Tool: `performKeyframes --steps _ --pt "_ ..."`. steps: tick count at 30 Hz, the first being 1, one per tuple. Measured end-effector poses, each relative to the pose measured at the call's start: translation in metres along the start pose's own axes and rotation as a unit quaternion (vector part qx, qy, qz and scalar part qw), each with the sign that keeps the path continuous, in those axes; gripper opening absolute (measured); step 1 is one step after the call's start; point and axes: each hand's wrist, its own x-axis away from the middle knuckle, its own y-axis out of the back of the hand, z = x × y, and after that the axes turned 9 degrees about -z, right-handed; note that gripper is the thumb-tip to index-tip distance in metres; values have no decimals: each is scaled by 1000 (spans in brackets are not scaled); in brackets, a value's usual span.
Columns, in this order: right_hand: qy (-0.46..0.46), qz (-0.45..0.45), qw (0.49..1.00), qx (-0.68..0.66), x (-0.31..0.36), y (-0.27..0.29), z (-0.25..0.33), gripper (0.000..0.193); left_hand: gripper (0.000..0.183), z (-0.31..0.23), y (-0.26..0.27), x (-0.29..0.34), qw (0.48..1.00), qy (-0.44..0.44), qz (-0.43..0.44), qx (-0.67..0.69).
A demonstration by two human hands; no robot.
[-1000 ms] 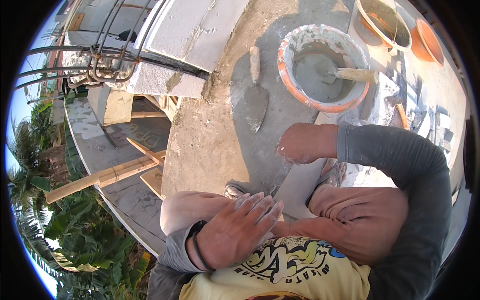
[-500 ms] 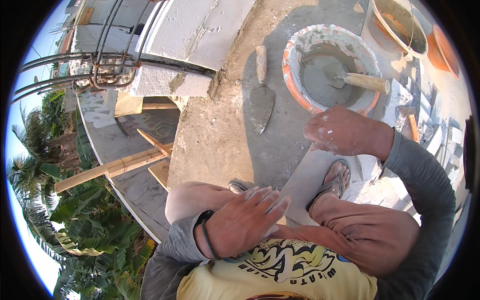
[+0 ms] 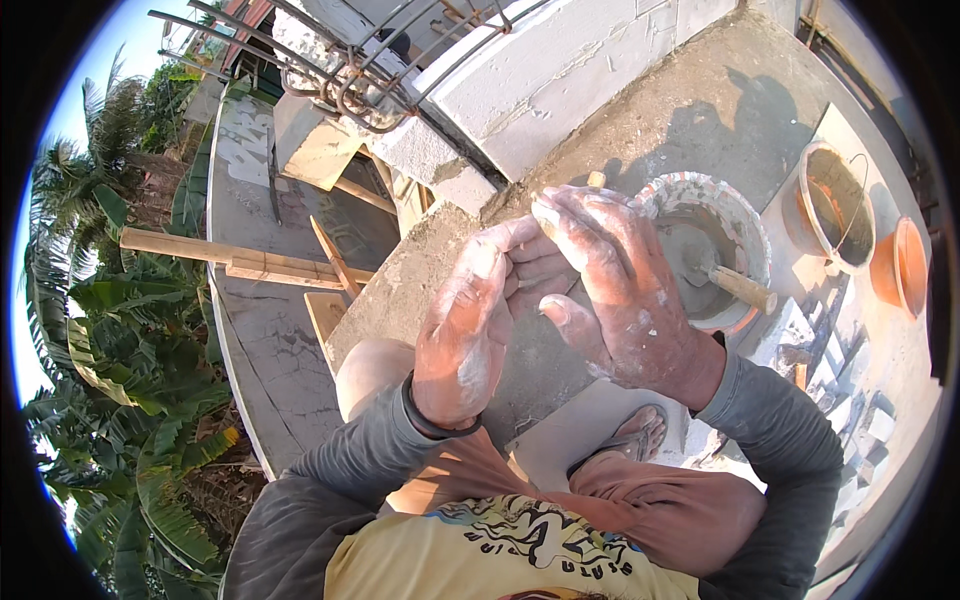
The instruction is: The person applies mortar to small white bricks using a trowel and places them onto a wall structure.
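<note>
Both my hands are raised in front of me, smeared with pale dust or mortar. My left hand (image 3: 462, 335) has its fingers stretched and slightly curved, palm turned inward. Across from it, my right hand (image 3: 645, 300) has extended fingers and its thumb apart; the fingertips of the two hands meet or overlap. Neither hand shows anything held. Just beyond the right hand stands a mortar-crusted bucket (image 3: 757, 215) of wet grey mortar (image 3: 690, 250). A tool with a wooden handle (image 3: 745, 290) rests in it, its head sunk. My hands cover the trowel except its handle end (image 3: 597, 180).
Bent rebar (image 3: 365, 80) juts out beside a white block wall (image 3: 570, 85). Wooden boards (image 3: 255, 265) lie over the lower slab at left, with plants beyond. A wire-handled bucket (image 3: 810, 195), an orange bucket (image 3: 905, 265) and broken block pieces (image 3: 855, 425) are at right.
Both hands have risen and come together; the left was low near my lap, the right beside the mortar bucket. The view has turned, shifting the bucket rightward and lower.
</note>
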Motion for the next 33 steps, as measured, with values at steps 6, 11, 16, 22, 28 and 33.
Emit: performKeyframes --steps 6,11,16,22,28,33 --pt "84 131 980 -121 28 -62 25 61 59 45 42 32 994 28 45 -93" --pt "47 188 981 -30 54 -71 -8 61 64 42 62 47 896 219 -44 385" --pt "-41 183 981 48 60 -83 -7 69 63 7 57 56 887 280 -193 311" --pt "80 189 963 -173 38 -106 58 74 63 -2 81 70 899 255 -164 317" --pt "31 218 974 -44 48 -110 6 75 68 -14 73 68 898 255 -182 308" --pt "-80 256 951 154 91 -34 -35 72 69 -43 93 82 931 239 -37 274"
